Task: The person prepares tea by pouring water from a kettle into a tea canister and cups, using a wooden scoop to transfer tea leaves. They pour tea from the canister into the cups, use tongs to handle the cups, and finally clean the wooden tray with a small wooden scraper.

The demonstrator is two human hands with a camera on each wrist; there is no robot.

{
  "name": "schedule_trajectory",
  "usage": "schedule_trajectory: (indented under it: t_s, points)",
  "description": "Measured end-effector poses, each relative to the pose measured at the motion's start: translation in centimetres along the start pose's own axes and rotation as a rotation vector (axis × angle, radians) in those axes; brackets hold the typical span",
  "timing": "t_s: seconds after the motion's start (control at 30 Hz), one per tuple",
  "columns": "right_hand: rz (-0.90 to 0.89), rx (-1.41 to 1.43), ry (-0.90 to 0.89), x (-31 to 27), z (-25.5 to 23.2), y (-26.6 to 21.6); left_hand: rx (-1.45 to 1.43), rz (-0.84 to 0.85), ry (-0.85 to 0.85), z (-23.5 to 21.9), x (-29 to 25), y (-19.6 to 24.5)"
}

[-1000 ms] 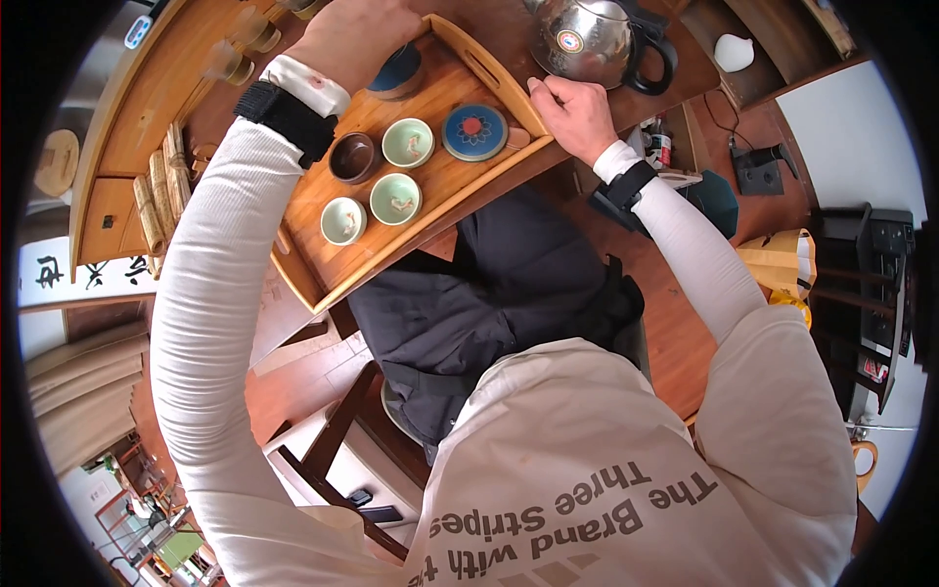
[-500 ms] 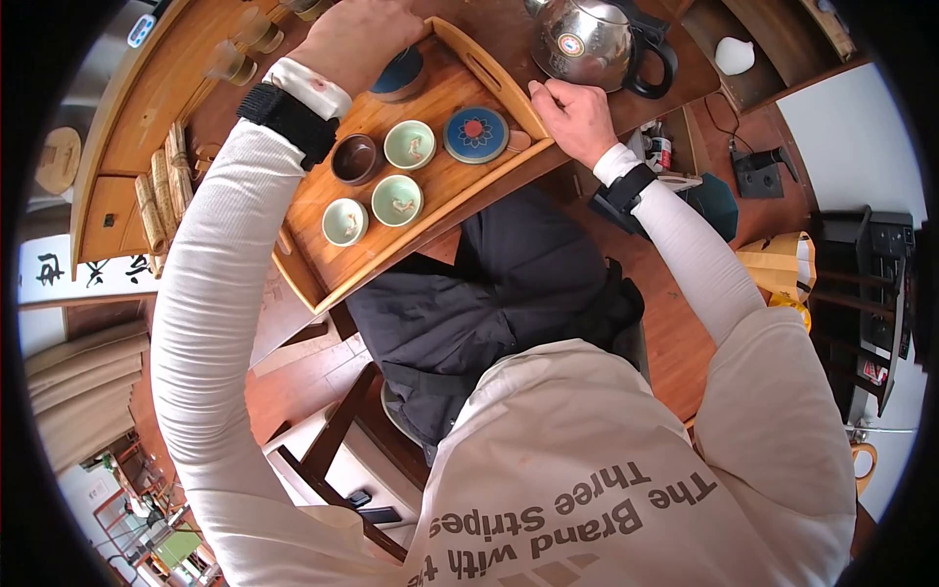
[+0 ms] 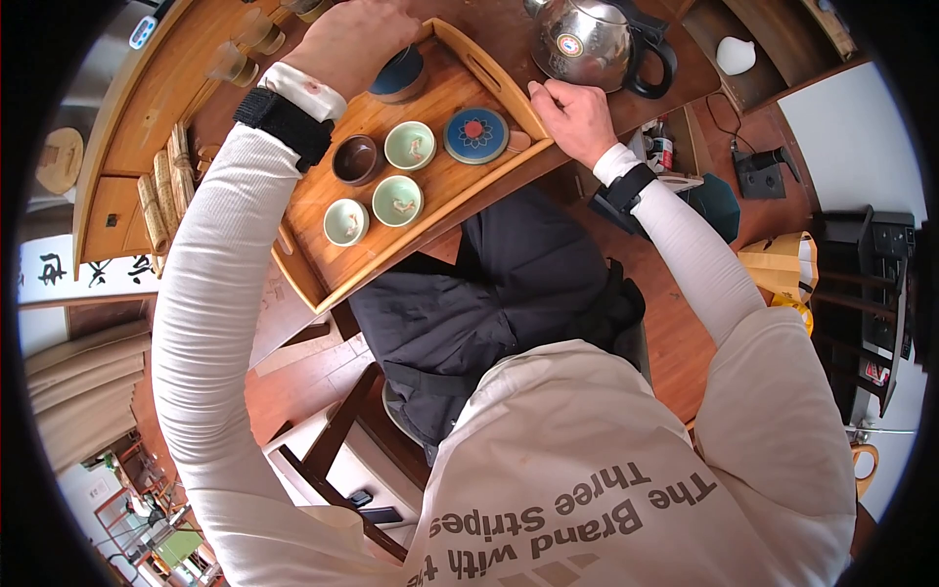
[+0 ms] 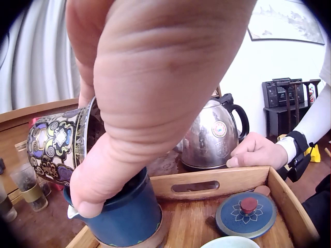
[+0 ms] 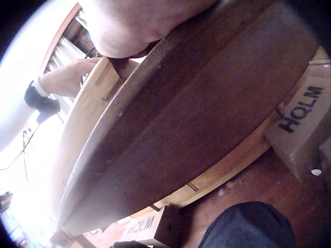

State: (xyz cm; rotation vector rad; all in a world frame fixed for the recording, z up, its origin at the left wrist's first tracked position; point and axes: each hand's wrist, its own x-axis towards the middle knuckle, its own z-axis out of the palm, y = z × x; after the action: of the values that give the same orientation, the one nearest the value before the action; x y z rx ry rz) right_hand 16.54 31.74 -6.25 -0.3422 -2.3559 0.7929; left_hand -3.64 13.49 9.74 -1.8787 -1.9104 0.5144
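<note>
My left hand (image 3: 354,44) grips a patterned tin (image 4: 54,144) by its rim, tilted on its side with the dark mouth toward a blue teapot (image 4: 126,219). The thumb overlaps the pot's rim near its pale spout in the left wrist view; the far fingers are partly hidden. The pot stands on a wooden tray (image 3: 333,279), along with its blue lid (image 3: 475,134), a dark brown cup (image 3: 356,159) and three pale green cups (image 3: 397,201). Loosely curled and holding nothing, my right hand (image 3: 575,115) rests at the table edge beside the tray's corner.
A steel kettle (image 3: 582,44) with a black handle stands beyond the right hand. Glasses (image 3: 233,65) and bamboo rolls (image 3: 166,191) lie off to the left. Below the table, cardboard boxes (image 5: 305,124) sit on the floor; a white object (image 3: 735,55) rests on the right shelf.
The left hand stays above the teapot with only a slight shift. The right hand, tray and cups look the same.
</note>
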Motion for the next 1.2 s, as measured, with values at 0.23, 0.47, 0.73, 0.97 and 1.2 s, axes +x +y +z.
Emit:
schedule_trajectory:
  t_s: [0.23,0.47,0.73,0.97,1.2]
  points:
    - [-0.004,0.008,0.011,0.0,0.0,0.0,0.041,0.007,0.007,0.0,0.0,0.1]
    - [-0.016,0.038,0.035,0.1,0.0,-0.1,-0.126,-0.024,-0.012,-3.1,-1.5,-0.7]
    - [-0.013,0.039,0.026,0.0,0.1,0.0,-0.567,-0.636,0.351,-3.4,-6.7,-1.5]
    - [-0.033,0.049,0.036,0.0,0.4,0.2,-0.766,-1.181,0.403,3.4,-10.4,2.2]
    - [0.015,0.026,0.018,-0.1,0.3,0.1,-0.829,-1.33,0.285,6.7,-10.4,5.6]
